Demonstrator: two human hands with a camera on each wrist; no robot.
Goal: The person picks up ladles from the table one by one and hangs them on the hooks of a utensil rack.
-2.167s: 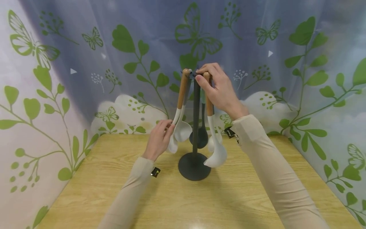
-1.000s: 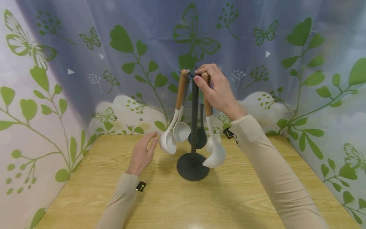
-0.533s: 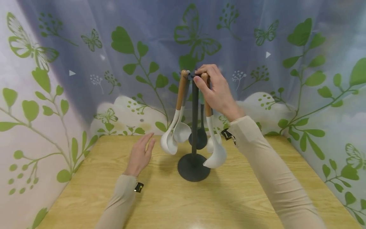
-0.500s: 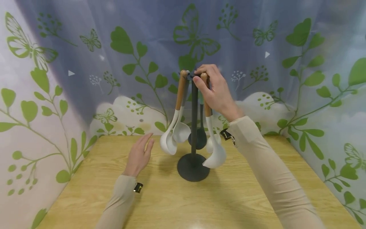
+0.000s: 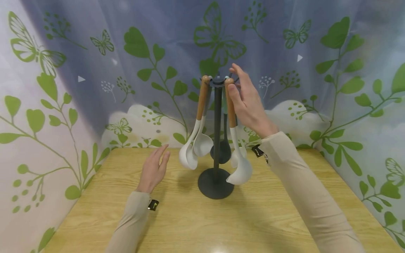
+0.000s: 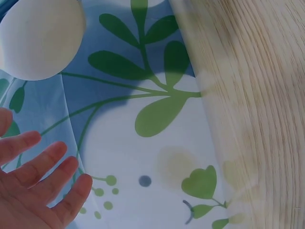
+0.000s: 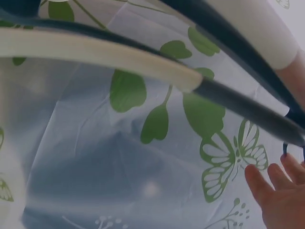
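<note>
A dark utensil stand (image 5: pixel 216 184) with a round base holds several hanging utensils. On its right hangs a white ladle (image 5: pixel 240 172) with a wooden handle. My right hand (image 5: pixel 250 102) is up beside that handle, thumb overlapping the wood in the head view; its fingers look extended in the right wrist view. Well to the left of the stand, my left hand (image 5: pixel 153 170) has its fingers straight and spread, holding nothing. Nearest to it hangs another wooden-handled white ladle (image 5: pixel 186 154). A white utensil bowl (image 6: pixel 43 38) fills the upper left corner of the left wrist view.
A smaller white ladle (image 5: pixel 203 144) and a dark ladle (image 5: pixel 221 151) hang at the stand's far side, along with a partly hidden white one. All stand on a wood-grain table (image 5: pixel 177 221). Behind rises a curtain (image 5: pixel 177 21) printed with leaves and butterflies.
My left hand let go of the left ladle and drew back leftwards. My right hand has shifted right off the stand's top, its fingers lifting and the hooks coming into sight.
</note>
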